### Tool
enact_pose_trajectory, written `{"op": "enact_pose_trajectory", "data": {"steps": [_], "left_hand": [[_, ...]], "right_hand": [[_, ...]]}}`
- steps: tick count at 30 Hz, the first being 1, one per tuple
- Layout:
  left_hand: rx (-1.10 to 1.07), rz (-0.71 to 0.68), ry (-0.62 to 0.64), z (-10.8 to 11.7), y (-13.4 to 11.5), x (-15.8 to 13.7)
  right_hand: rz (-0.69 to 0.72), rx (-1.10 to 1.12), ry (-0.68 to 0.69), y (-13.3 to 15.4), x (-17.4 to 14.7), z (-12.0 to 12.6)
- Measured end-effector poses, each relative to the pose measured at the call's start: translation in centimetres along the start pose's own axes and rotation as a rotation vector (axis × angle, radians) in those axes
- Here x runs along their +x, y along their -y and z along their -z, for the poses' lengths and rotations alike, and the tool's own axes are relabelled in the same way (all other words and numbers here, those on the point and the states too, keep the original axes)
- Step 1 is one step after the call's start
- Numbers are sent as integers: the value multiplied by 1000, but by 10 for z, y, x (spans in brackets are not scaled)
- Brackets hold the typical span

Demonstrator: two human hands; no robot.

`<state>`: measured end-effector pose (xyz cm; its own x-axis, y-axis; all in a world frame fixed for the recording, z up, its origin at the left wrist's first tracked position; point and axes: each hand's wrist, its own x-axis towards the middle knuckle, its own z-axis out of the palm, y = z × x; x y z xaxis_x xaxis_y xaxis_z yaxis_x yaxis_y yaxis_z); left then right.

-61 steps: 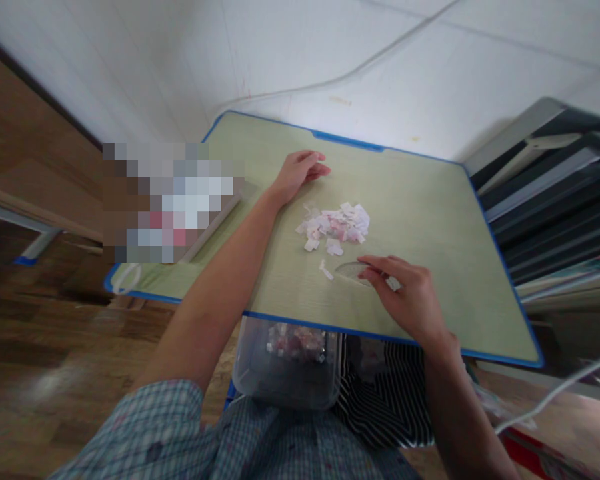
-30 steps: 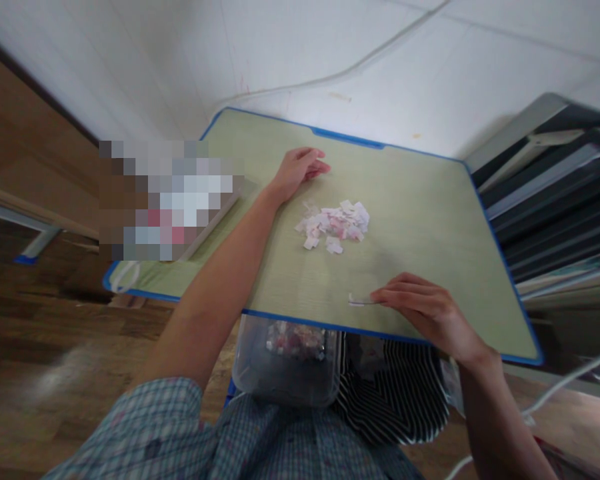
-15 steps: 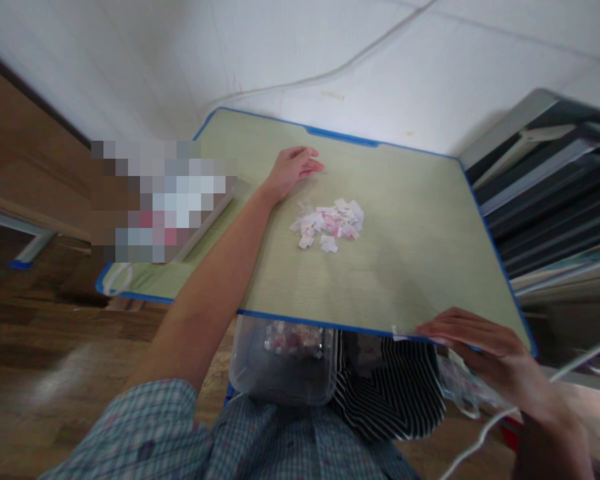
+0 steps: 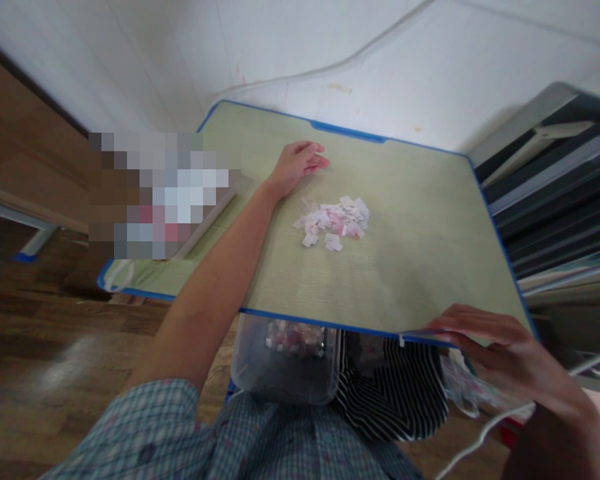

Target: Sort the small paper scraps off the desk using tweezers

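Note:
My left hand (image 4: pixel 300 167) rests on its side on the pale green tabletop (image 4: pixel 420 220), with fingers loosely bent and a gap between them; I see nothing in it. Just in front of it lies a loose pile of small white and pink paper pieces (image 4: pixel 337 223). My right hand (image 4: pixel 490 333) is at the front right edge of the table, fingers stretched out over the blue rim and thumb lower. To the left of its fingertips, a small white scrap (image 4: pixel 401 341) shows against the rim. Below the edge is a black-and-white striped bag or cloth (image 4: pixel 395 393).
Under the front edge, a clear plastic tub (image 4: pixel 285 373) holds shiny wrapped bits. A tray-like item, mostly blurred out, stands on the table's left (image 4: pixel 205 220). Dark folded frames (image 4: pixel 565 173) lean at the right, and a white cable (image 4: pixel 485 433) hangs at lower right.
The white scrap by my right fingertips has dropped slightly and turned upright, and a gap now separates it from them. My left hand stays in place. The view has shifted slightly.

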<state>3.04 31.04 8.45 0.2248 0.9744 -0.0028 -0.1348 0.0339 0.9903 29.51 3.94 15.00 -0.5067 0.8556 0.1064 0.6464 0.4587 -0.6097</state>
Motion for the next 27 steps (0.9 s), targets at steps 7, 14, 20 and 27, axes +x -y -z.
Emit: {"op": "enact_pose_trajectory", "data": {"steps": [7,14,20,27], "left_hand": [[14,-2,-5,0,0,1],[21,-5,-10,-1,0,0],[24,-13,-19,0,1,0],[14,-1,-19,-1,0,0]], "right_hand": [[-107,-146,-172,-7,9,-6],[-147,-235,-445,-7,75,-51],[-67,-213,-342,-1,104,-59],[-22,-172,-353,7,105,-57]]}}
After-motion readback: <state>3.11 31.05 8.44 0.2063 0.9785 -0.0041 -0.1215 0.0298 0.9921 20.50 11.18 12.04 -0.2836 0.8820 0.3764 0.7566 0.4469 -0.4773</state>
